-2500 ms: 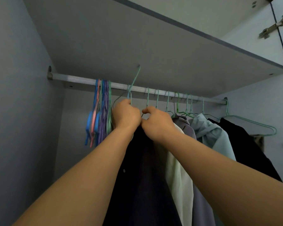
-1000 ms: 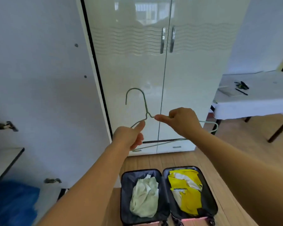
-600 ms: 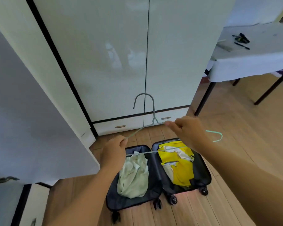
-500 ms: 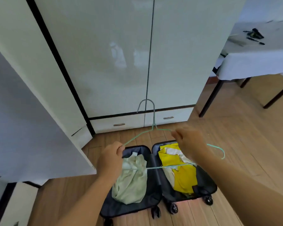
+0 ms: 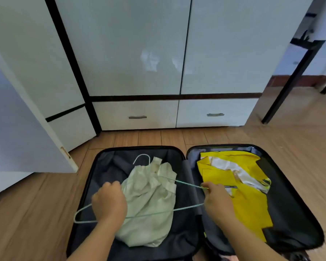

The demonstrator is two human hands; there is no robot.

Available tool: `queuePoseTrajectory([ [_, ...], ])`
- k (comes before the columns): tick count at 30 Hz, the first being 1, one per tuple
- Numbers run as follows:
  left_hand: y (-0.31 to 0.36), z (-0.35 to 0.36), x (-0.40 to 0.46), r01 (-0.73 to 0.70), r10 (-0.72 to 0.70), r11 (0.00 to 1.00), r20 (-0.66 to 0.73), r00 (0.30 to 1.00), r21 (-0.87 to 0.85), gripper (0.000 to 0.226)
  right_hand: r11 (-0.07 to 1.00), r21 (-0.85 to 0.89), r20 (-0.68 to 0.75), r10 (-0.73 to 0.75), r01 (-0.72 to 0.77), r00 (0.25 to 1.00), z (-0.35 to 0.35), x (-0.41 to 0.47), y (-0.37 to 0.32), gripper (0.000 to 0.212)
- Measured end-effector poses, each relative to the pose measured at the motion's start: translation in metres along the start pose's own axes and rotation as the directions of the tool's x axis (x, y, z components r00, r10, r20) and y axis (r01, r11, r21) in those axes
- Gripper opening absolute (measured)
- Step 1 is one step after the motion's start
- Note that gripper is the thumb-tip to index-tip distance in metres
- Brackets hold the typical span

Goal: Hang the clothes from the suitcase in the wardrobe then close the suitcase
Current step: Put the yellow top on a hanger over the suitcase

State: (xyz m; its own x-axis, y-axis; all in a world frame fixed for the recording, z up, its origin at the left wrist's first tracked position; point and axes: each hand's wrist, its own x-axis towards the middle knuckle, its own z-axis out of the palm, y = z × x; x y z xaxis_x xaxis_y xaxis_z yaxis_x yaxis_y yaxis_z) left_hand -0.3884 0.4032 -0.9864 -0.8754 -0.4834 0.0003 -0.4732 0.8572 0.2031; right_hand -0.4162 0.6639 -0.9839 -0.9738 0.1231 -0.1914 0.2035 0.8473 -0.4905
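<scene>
The open suitcase (image 5: 94,176) lies on the floor with a soft, light pale green garment (image 5: 151,200) crumpled in its left half, best gathered at the collar, while the thin springy wire hanger (image 5: 158,213) lies across it, gripped by the left hand (image 5: 109,202) and pinched by the right hand (image 5: 216,200).

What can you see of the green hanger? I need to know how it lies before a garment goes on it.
The green hanger is thin, pale-green wire, lying low over the pale-green garment in the open suitcase's left half, hook pointing toward the wardrobe. The left hand covers its left shoulder; the right hand pinches its right end.
</scene>
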Motion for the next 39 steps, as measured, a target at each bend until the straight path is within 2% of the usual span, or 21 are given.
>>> queuePoseTrajectory([
  [5, 0.004, 0.053, -0.001, 0.001, -0.001, 0.998, 0.012, 1.0, -0.058, 0.032, 1.0, -0.003, 0.056, 0.02, -0.019, 0.998, 0.039, 0.009, 0.013, 0.036],
  [8, -0.002, 0.059, -0.005, 0.052, -0.047, 0.988, 0.041, 0.998, -0.147, 0.031, 0.997, 0.054, 0.156, 0.048, -0.057, 0.987, 0.045, 0.007, 0.035, 0.035],
  [10, -0.004, 0.062, -0.009, 0.066, -0.058, 0.985, 0.058, 0.997, -0.159, 0.031, 0.995, 0.041, 0.196, 0.078, -0.087, 0.978, 0.047, 0.006, 0.049, 0.034],
  [12, -0.003, 0.067, -0.01, 0.08, -0.073, 0.99, 0.06, 0.996, -0.118, 0.033, 0.996, 0.007, 0.175, 0.087, -0.089, 0.981, 0.047, 0.014, 0.06, 0.032],
  [14, 0.003, 0.068, -0.006, 0.072, -0.07, 0.997, 0.06, 0.996, -0.022, 0.034, 0.993, -0.045, 0.143, 0.117, -0.112, 0.983, 0.044, 0.025, 0.07, 0.032],
  [16, 0.011, 0.07, -0.003, 0.063, -0.068, 0.996, 0.08, 0.994, 0.064, 0.033, 0.964, -0.246, 0.198, 0.151, -0.1, 0.968, 0.039, 0.031, 0.085, 0.036],
  [18, 0.017, 0.074, -0.002, 0.048, -0.062, 0.991, 0.114, 0.991, 0.127, 0.031, 0.881, -0.473, 0.282, 0.165, -0.013, 0.945, 0.033, 0.027, 0.1, 0.039],
  [19, 0.019, 0.076, -0.001, 0.042, -0.063, 0.987, 0.13, 0.989, 0.156, 0.03, 0.846, -0.533, 0.335, 0.191, 0.018, 0.923, 0.033, 0.024, 0.108, 0.04],
  [22, 0.018, 0.083, -0.004, 0.035, -0.067, 0.979, 0.156, 0.985, 0.199, 0.032, 0.841, -0.54, 0.457, 0.271, 0.023, 0.848, 0.044, 0.021, 0.137, 0.044],
  [25, 0.026, 0.086, -0.006, 0.053, -0.069, 0.993, 0.154, 0.986, 0.108, 0.037, 0.854, -0.519, 0.475, 0.301, -0.012, 0.827, 0.061, 0.022, 0.159, 0.048],
  [27, 0.038, 0.083, -0.007, 0.074, -0.075, 0.997, 0.153, 0.985, 0.007, 0.038, 0.888, -0.455, 0.362, 0.261, -0.075, 0.895, 0.066, 0.026, 0.162, 0.038],
  [29, 0.053, 0.081, -0.008, 0.062, -0.046, 0.993, 0.158, 0.986, -0.096, 0.038, 0.915, -0.362, 0.179, 0.255, -0.177, 0.95, 0.056, 0.028, 0.155, 0.023],
  [30, 0.061, 0.079, -0.008, 0.05, -0.024, 0.986, 0.154, 0.988, -0.162, 0.037, 0.934, -0.282, 0.112, 0.258, -0.218, 0.96, 0.047, 0.03, 0.151, 0.019],
  [32, 0.077, 0.074, -0.01, 0.034, 0.012, 0.953, 0.15, 0.989, -0.301, 0.035, 0.955, 0.002, -0.003, 0.296, -0.296, 0.955, 0.023, 0.031, 0.146, 0.012],
  [34, 0.097, 0.064, -0.011, 0.008, 0.054, 0.899, 0.13, 0.99, -0.437, 0.033, 0.907, 0.321, -0.135, 0.328, -0.272, 0.935, -0.007, 0.035, 0.136, 0.016],
  [36, 0.119, 0.048, -0.013, -0.016, 0.109, 0.823, 0.13, 0.986, -0.567, 0.032, 0.83, 0.521, -0.237, 0.365, -0.199, 0.9, -0.036, 0.04, 0.123, 0.031],
  [37, 0.13, 0.04, -0.016, -0.022, 0.137, 0.78, 0.137, 0.981, -0.625, 0.032, 0.801, 0.576, -0.239, 0.358, -0.165, 0.903, -0.048, 0.04, 0.114, 0.037],
  [39, 0.148, 0.028, -0.025, 0.006, 0.221, 0.678, 0.212, 0.952, -0.735, 0.039, 0.772, 0.63, -0.151, 0.233, -0.088, 0.961, -0.065, 0.032, 0.095, 0.032],
])
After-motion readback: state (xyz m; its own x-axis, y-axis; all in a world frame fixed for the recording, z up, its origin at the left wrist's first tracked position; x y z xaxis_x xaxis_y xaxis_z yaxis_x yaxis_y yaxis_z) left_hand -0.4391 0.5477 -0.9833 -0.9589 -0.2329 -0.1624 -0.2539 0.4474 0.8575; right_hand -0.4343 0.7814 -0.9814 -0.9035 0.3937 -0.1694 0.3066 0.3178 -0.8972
